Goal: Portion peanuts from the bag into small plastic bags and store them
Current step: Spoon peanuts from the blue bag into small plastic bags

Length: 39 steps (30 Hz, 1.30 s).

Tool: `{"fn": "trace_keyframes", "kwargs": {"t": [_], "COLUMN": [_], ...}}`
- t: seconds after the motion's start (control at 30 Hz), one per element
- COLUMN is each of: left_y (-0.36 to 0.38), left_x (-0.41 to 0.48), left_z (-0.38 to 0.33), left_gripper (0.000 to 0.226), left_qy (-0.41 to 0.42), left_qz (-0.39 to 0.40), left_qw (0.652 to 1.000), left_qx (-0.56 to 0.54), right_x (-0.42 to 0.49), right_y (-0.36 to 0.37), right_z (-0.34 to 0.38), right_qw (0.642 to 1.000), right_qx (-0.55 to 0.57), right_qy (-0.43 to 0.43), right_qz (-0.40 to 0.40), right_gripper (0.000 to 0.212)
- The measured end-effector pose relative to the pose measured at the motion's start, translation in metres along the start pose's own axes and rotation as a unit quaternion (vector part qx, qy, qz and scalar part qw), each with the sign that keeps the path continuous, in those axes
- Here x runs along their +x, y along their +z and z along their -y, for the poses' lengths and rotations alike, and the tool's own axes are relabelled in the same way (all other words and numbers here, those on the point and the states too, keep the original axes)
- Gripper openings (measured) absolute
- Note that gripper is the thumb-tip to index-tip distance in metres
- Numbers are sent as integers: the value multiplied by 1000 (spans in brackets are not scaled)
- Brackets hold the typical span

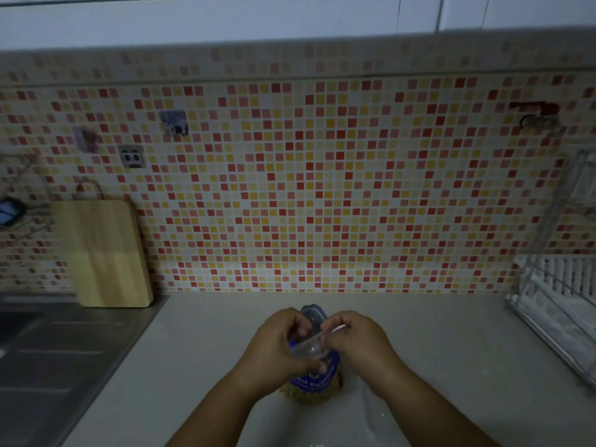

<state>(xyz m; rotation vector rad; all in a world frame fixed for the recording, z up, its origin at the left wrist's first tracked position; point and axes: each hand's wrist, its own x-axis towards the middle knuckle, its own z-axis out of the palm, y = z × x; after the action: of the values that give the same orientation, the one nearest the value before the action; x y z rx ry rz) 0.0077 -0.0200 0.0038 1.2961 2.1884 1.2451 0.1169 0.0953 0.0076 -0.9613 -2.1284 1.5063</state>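
A blue peanut bag lies on the pale countertop, with brown peanuts showing through its near end. Just above it I hold a small clear plastic bag between both hands. My left hand pinches its left side and my right hand pinches its right edge near the top. The two hands are close together and hide much of both bags. Another clear plastic sheet lies on the counter under my right forearm.
A steel sink drainboard lies to the left, with a wooden cutting board leaning on the mosaic-tiled wall. A white dish rack stands at the right edge. The scene is dim.
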Motion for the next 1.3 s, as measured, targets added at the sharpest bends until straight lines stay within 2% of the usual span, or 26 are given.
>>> {"fn": "trace_keyframes", "kwargs": {"t": [0.1,0.2,0.37,0.5,0.6,0.67,0.73,0.83,0.93,1.03,1.13,1.2,1.3], "left_y": [-4,-4,-2,1,-3,-5,-8,-11,-12,-12,-13,-12,-10], "left_x": [2,4,7,9,10,10,10,10,12,14,15,15,15], "left_z": [0,1,0,14,26,33,38,44,51,55,58,59,60], "left_gripper": [66,75,55,47,43,41,40,35,34,35,36,37,36], "left_qy": [-16,-29,-1,-1,-8,-13,-14,-20,-39,-51,-56,-58,-55], "left_qz": [63,79,62,30,13,11,7,2,-1,2,12,16,19], "left_qw": [997,996,996,998,999,1000,1000,1000,999,999,998,998,998], "left_qx": [-33,23,62,52,28,24,17,12,14,15,3,-14,-30], "right_x": [3,8,15,18,24,33,39,47,50,49,46,42,40], "right_y": [-2,-2,-1,-2,-10,-16,-17,-11,-7,-5,-2,4,14], "right_z": [-1,-1,5,10,9,0,-8,-15,-14,-14,-8,-2,4], "right_qw": [999,997,988,988,989,966,935,933,908,874,857,831,799], "right_qx": [-29,-51,-122,-122,-123,-240,-348,-360,-418,-471,-486,-509,-563], "right_qy": [-33,-57,-98,-88,-82,-87,-51,-23,-39,-115,-171,-221,-209], "right_qz": [-3,1,7,31,-4,-49,-35,1,1,-38,-18,-18,19], "right_gripper": [21,25,27,24,19,25,37,36,27,21,21,16,21]}}
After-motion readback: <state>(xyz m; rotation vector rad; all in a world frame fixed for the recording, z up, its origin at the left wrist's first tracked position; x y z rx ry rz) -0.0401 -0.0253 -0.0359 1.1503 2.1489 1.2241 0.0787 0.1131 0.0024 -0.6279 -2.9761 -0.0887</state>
